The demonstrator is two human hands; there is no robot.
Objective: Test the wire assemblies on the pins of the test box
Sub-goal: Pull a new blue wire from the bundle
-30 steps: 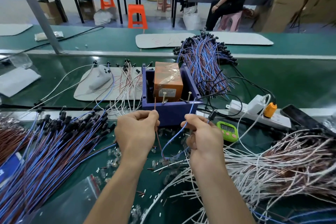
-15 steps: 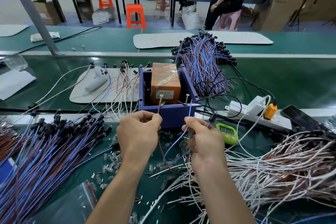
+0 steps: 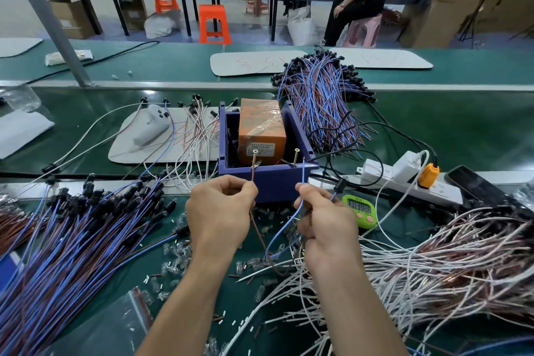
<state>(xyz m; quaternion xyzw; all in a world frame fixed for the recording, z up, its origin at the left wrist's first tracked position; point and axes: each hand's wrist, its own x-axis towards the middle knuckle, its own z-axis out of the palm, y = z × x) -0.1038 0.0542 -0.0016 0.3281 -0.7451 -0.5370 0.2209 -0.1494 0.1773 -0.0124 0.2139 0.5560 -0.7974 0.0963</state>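
A: While our left hand [image 3: 219, 211] pinches the brown wire [image 3: 253, 175] between thumb and forefinger, where does its bare end sit?
B: Against the left pin [image 3: 255, 156] on the front edge of the purple test box [image 3: 268, 183], centre of the frame; we cannot tell whether metal truly meets metal.
A: And our right hand [image 3: 326, 220]?
B: It pinches the blue wire [image 3: 302, 175] the same way, tip upright just right of the right pin [image 3: 296, 155], seemingly a little apart from it. Both wires loop down between our hands to the desk [image 3: 476, 130].
A: What lies around us?
B: An orange block [image 3: 261, 127] inside the box, a heap of blue-and-brown assemblies [image 3: 72, 240] at lower left, white-and-brown assemblies [image 3: 448, 254] at lower right, and a green timer [image 3: 359, 208] just beside our right hand
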